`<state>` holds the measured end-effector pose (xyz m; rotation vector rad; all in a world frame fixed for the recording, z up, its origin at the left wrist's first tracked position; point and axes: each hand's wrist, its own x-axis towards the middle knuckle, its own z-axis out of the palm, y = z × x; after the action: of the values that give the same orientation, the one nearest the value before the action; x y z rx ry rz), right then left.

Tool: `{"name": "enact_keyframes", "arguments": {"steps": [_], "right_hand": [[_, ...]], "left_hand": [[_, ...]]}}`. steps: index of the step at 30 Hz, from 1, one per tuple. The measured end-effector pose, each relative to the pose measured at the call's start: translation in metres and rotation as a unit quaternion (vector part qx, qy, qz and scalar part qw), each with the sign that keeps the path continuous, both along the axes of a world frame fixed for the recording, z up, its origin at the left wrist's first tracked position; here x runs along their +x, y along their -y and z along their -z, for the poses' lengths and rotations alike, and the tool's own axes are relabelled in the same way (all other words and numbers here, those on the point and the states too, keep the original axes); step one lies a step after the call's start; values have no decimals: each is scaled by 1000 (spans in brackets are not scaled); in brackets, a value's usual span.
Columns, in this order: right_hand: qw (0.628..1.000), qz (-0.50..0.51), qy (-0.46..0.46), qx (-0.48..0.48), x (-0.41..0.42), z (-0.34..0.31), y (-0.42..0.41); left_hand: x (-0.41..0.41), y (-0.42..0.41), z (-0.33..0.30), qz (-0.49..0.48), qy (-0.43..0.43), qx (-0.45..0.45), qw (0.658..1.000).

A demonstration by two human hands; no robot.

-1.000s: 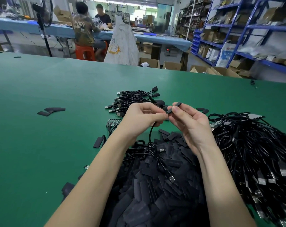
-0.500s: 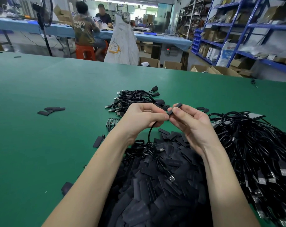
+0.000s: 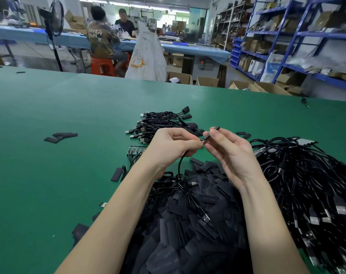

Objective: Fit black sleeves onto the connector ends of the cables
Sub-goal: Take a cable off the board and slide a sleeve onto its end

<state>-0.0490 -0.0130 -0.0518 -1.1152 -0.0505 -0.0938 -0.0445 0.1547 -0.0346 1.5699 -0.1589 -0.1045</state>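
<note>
The two hands meet above the table [image 3: 49, 175], the left hand [image 3: 172, 147] pinching the cable [image 3: 180, 167], the right hand [image 3: 229, 153] pinching the sleeve [image 3: 211, 133]. Below the grip lies the sleeve pile [image 3: 188, 234]. Right of it lies the cable heap [image 3: 310, 184]; beyond it, a smaller bundle [image 3: 158, 123]; far left, loose sleeves [image 3: 60, 136].

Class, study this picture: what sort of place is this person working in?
Probably a small factory or assembly workshop: piled cables on a green worktable, blue shelving stacked with boxes, and workers seated at another bench.
</note>
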Motion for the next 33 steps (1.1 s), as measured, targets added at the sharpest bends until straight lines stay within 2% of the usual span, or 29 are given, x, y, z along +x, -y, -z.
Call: {"name": "enact_keyframes", "arguments": {"steps": [12,23,33], "right_hand": [[1000,1,6,-17,1,1,-1],[1000,-10,5,-20,-1,0,-5],[999,-13,16,-40,-1,0,-5]], "left_hand": [[1,-1,1,0,0,0,1000],[3,-3,2,46,-85,-79,992],[5,-2,5,32,-55,-78,995]]}}
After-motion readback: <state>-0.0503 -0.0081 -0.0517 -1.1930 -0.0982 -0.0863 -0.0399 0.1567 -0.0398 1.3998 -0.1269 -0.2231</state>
